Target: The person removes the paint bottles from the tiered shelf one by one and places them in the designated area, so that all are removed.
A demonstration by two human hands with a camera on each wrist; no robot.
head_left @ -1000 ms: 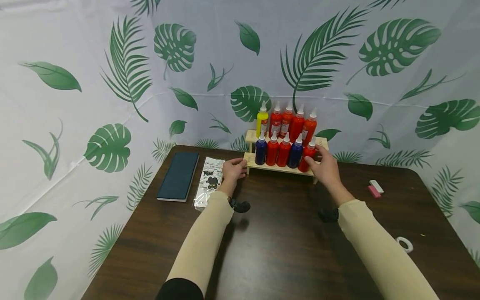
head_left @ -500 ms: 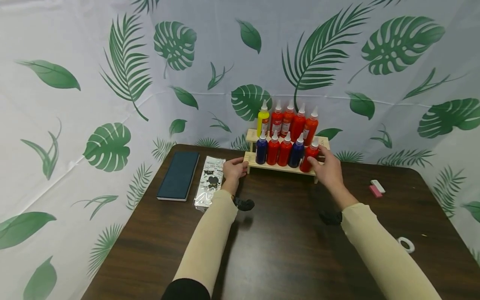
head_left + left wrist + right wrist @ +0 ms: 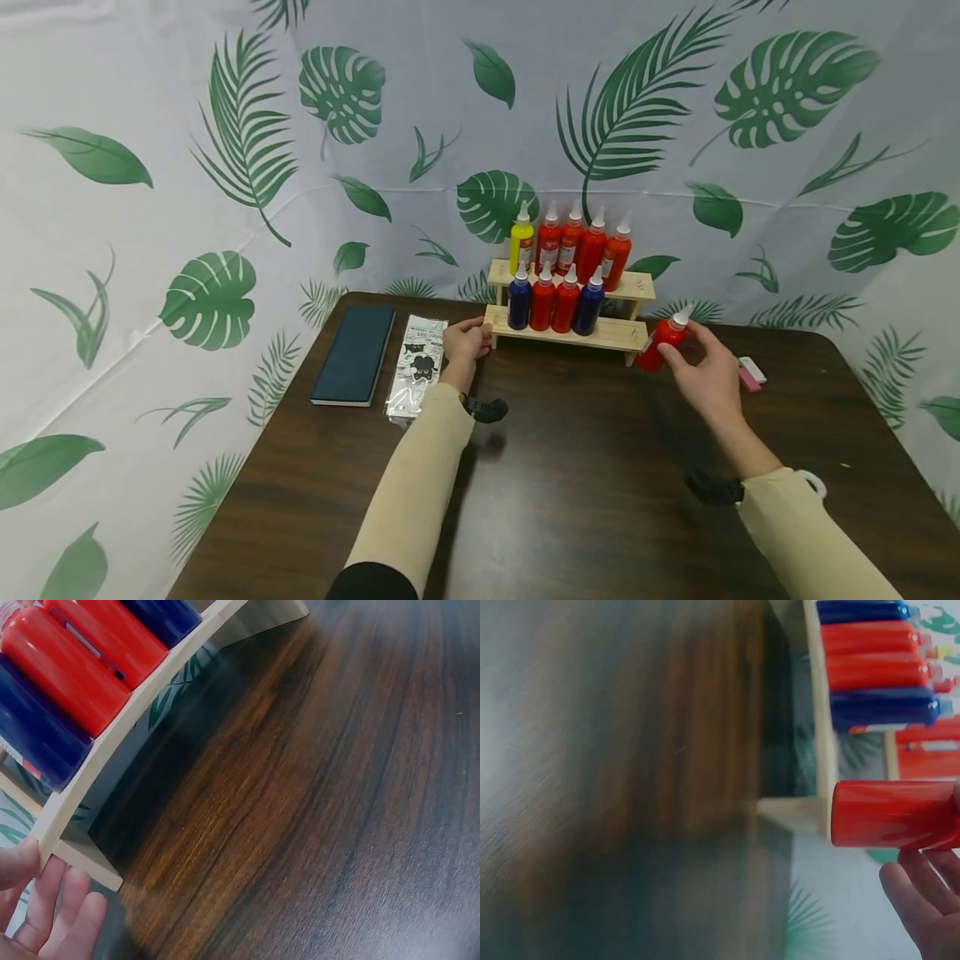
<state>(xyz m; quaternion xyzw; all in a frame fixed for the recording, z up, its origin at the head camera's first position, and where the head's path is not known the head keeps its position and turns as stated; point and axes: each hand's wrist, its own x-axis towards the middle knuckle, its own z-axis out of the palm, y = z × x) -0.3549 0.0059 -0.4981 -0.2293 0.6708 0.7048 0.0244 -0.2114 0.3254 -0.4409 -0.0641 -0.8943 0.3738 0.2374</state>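
My right hand (image 3: 708, 379) grips a red squeeze bottle (image 3: 663, 340) with a white nozzle cap, held tilted just off the right end of a two-tier wooden rack (image 3: 615, 334). In the right wrist view the same red bottle (image 3: 896, 814) has fingers curled under it. At the rack's left end, my left hand (image 3: 465, 342) pinches the lower shelf; the left wrist view shows thumb above and fingers below the wooden edge (image 3: 46, 832). On the lower tier stand blue bottles (image 3: 589, 308) and red bottles (image 3: 543, 302). A yellow bottle (image 3: 522, 242) and several red ones fill the upper tier.
Left of the rack lie a dark blue notebook (image 3: 354, 355) and a plastic-wrapped ruler set (image 3: 417, 367). A pink and white eraser (image 3: 750, 374) lies to the right, and a white ring (image 3: 813, 482) is partly behind the right sleeve. A leaf-print cloth (image 3: 420, 108) hangs behind the dark table (image 3: 570, 492).
My right hand has lifted the rightmost red bottle off the lower shelf and carried it right, past the rack's end. My left hand has stayed at the rack's left end.
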